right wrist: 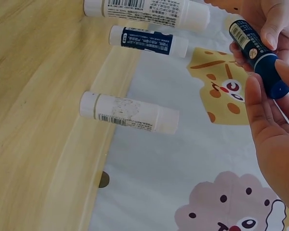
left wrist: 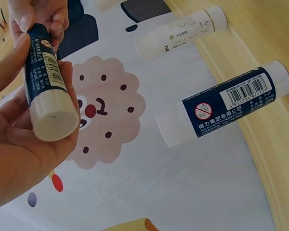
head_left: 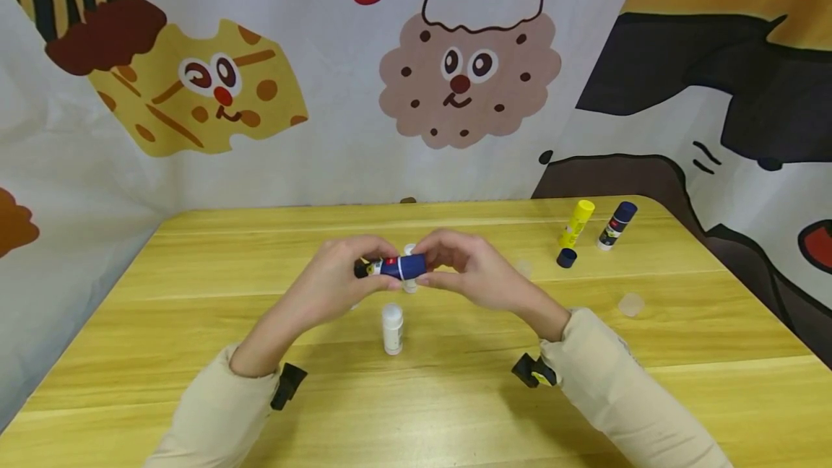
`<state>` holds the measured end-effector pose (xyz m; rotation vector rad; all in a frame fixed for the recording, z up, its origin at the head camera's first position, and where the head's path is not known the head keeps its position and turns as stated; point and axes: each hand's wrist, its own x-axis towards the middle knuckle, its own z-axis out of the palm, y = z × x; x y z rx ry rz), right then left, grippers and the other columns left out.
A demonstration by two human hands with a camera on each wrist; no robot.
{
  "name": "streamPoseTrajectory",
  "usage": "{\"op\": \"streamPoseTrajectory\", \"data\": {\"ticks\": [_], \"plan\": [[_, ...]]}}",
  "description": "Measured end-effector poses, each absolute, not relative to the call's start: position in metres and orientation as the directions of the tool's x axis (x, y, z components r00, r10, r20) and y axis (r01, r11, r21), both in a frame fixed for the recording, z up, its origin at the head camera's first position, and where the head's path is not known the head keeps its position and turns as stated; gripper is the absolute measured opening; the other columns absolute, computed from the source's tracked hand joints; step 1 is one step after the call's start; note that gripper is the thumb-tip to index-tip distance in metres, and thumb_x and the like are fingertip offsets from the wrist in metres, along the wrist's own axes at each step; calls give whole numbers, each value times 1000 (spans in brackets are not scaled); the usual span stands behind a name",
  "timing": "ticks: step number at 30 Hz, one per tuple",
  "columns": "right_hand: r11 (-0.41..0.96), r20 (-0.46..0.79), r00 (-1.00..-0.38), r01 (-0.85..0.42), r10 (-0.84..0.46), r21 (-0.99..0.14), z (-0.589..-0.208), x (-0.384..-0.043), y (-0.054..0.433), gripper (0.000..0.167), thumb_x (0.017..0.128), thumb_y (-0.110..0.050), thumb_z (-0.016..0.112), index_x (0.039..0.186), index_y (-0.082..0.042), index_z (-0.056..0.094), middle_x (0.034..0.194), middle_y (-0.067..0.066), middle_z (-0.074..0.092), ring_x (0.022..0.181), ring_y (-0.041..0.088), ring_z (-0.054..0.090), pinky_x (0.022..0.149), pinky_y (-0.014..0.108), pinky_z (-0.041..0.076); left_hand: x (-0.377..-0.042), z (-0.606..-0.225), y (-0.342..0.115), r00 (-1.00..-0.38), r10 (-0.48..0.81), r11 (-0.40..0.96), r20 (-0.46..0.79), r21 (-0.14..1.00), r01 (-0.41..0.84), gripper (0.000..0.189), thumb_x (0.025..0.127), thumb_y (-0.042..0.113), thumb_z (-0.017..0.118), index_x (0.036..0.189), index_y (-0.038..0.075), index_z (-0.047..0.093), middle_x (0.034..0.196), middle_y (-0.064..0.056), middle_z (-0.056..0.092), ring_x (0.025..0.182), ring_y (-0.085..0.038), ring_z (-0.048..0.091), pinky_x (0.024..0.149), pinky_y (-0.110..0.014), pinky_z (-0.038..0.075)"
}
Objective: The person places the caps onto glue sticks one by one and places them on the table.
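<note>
Both hands hold one navy glue stick (head_left: 393, 267) sideways above the table. My left hand (head_left: 338, 269) grips its body, thumb along one side and fingers under it; the white base end shows in the left wrist view. At the other end, the right hand (head_left: 477, 273) pinches the blue cap (right wrist: 274, 79) between thumb and fingers. Below stands a white-topped glue stick (head_left: 393, 329), its navy label (left wrist: 231, 106) turned to the left wrist camera. Another white glue stick (head_left: 410, 286) stands behind the held one, partly covered by it.
At the back right stand a yellow glue stick (head_left: 577, 224) and a navy-capped one (head_left: 617, 226). A loose navy cap (head_left: 567, 258) sits before them, and a clear cap (head_left: 631, 304) lies nearer. A cartoon-printed curtain (head_left: 338, 165) hangs behind the wooden table (head_left: 195, 273).
</note>
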<state>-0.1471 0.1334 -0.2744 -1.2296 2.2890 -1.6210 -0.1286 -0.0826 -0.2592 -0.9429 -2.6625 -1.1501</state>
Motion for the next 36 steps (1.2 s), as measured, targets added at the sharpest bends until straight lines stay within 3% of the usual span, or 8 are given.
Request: {"op": "streamPoseTrajectory", "data": {"ticks": [5,10,18,36], "plan": [[145,359,-686,-561,-633,-815,-271,-148,136,25,81,9,62,105,5,57,100,12,59,86,21,60,76,34,51,-130,-259,-83,-811,499,530,304,634,563,26,77,12,73,101,3,65,95,-5,65,85,-17,60,70,-33,48],[154,359,-707,-550,-609,-821,-269,-149,142,26,80,10,63,105,6,57,101,14,59,86,22,60,76,36,51,-132,-261,-87,-826,482,539,292,645,542,28,78,13,73,102,4,65,96,-7,65,73,-14,57,59,-27,46],[199,348,-745,-535,-569,-821,-264,-152,158,28,80,8,64,107,5,57,96,14,61,83,22,60,72,32,52,-132,-263,-97,-858,434,586,274,637,500,33,80,15,71,110,2,62,107,-9,64,98,-24,58,82,-40,47],[284,342,-815,-505,-468,-815,-257,-166,199,23,81,4,65,103,7,59,87,14,62,74,20,61,69,25,51,-135,-267,-119,-877,384,573,290,670,472,33,81,16,70,110,3,62,109,-9,63,100,-25,57,83,-40,46]]}}
